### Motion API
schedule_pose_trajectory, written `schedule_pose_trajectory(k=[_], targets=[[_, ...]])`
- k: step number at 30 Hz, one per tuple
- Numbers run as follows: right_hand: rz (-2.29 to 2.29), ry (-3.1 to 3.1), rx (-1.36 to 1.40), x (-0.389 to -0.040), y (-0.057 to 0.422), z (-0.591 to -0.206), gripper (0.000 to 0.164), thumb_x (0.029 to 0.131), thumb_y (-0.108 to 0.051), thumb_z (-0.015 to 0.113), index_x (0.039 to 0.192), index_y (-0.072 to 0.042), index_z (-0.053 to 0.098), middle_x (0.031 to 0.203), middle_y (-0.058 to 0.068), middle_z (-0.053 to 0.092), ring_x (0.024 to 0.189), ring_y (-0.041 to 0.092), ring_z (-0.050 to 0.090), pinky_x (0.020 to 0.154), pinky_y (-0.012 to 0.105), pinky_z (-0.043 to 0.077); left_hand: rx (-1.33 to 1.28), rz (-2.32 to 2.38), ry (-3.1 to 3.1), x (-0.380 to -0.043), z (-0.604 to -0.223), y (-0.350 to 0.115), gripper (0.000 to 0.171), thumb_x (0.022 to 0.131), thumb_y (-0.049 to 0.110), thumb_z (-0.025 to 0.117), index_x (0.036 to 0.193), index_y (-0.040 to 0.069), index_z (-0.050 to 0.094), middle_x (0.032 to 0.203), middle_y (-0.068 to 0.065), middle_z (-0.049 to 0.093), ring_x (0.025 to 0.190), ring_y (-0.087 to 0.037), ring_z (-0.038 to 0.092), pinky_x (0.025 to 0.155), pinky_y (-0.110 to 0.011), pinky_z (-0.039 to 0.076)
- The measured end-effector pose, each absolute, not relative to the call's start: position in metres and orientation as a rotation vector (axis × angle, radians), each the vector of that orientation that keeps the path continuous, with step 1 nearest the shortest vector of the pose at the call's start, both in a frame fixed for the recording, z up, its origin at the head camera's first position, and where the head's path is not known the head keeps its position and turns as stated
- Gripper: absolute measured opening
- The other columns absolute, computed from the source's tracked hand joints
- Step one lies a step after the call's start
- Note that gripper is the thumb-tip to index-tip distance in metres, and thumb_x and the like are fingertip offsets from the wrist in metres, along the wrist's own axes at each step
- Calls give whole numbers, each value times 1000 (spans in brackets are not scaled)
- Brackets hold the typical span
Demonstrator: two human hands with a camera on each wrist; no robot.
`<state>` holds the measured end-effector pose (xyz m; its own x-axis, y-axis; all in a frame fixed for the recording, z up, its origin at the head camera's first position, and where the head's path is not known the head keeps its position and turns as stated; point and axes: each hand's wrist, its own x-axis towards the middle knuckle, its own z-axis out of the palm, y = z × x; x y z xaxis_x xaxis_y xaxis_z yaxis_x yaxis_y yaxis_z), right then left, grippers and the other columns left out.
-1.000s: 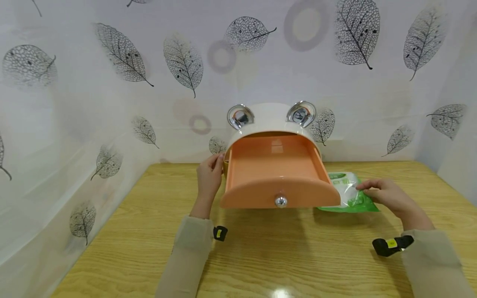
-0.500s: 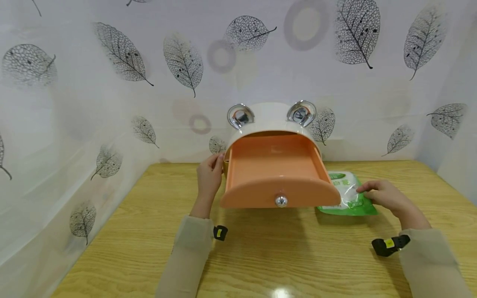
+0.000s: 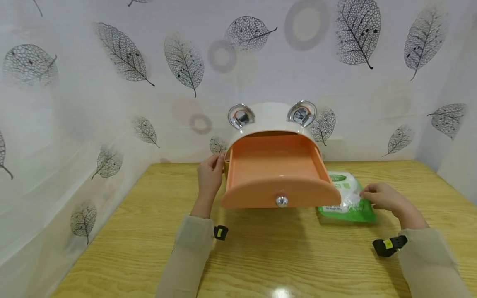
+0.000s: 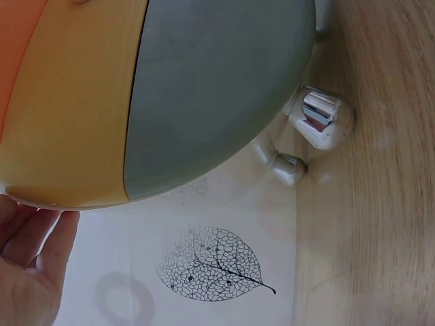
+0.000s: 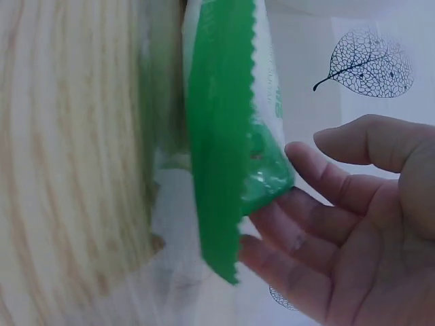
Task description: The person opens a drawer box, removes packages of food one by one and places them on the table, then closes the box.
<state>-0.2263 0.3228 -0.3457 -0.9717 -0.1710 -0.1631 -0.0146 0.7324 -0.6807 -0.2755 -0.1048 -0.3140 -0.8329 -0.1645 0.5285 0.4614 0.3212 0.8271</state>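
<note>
Desk (image 3: 261, 256) back edge runs across mid-frame along the leaf-print sheeting (image 3: 247, 85); left edge slants down to lower left beside more of it. Wood surface shows lower centre, between the two beige sleeves (image 3: 188, 260), and at far right past the right hand (image 3: 385, 199). Frog-faced cabinet (image 3: 271, 115) sits centre frame. Its orange drawer (image 3: 257, 193) juts toward the camera over the desk, shadow underneath; right front corner overlaps the white-and-green plastic pack (image 3: 348, 200) in the head view, can't tell if they touch. Orange drawer: pulled out, orange floor visible back to the dark under the shell, chrome knob (image 3: 281, 201) on the front. Yellow drawer (image 4: 78, 102) and grey-green drawer (image 4: 217, 88), top left and top centre in the left wrist view, are pushed in; insides hidden. Pack is right of centre, printed film, contents not readable; shadow under its green front edge, can't tell if it lies fully flat. Right hand: grip fairly wide, extended fingertips on the pack's right end, thumb off it. Left hand (image 3: 210, 174), left of centre: grip narrow, fingertips against the cabinet's left rim, beside the yellow drawer.
</note>
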Motion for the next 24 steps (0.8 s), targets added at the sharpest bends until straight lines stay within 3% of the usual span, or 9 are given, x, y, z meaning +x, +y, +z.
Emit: schedule_pose_trajectory(k=[7, 13, 17, 24], targets=[[-858, 2897, -142, -226, 321, -341, 32, 89, -16, 46, 95, 15, 51, 88, 22, 55, 79, 32, 54, 62, 40, 47, -264, -1573, -2054, -275, -314, -105, 23, 90, 12, 52, 101, -4, 64, 93, -17, 64, 77, -26, 61, 60, -27, 54], [-843, 2984, -108, -220, 309, -325, 42, 92, -26, 44, 105, 14, 47, 104, 34, 48, 92, 46, 46, 67, 48, 45, -267, -1582, -2047, -275, -314, -105, 23, 90, 12, 52, 100, -5, 64, 93, -18, 64, 77, -26, 61, 60, -27, 54], [-845, 3012, -164, -215, 299, -315, 46, 92, -32, 44, 106, 12, 47, 104, 31, 49, 94, 47, 46, 68, 50, 45, -268, -1576, -2046, -275, -314, -105, 23, 90, 11, 52, 100, -5, 64, 93, -18, 64, 77, -26, 61, 60, -27, 54], [-830, 3084, -315, -203, 282, -306, 36, 89, -24, 52, 100, 10, 52, 95, 23, 57, 87, 40, 53, 67, 46, 49, -275, -1567, -2046, -276, -315, -105, 23, 90, 11, 52, 101, -4, 64, 92, -18, 64, 77, -26, 61, 59, -26, 54]])
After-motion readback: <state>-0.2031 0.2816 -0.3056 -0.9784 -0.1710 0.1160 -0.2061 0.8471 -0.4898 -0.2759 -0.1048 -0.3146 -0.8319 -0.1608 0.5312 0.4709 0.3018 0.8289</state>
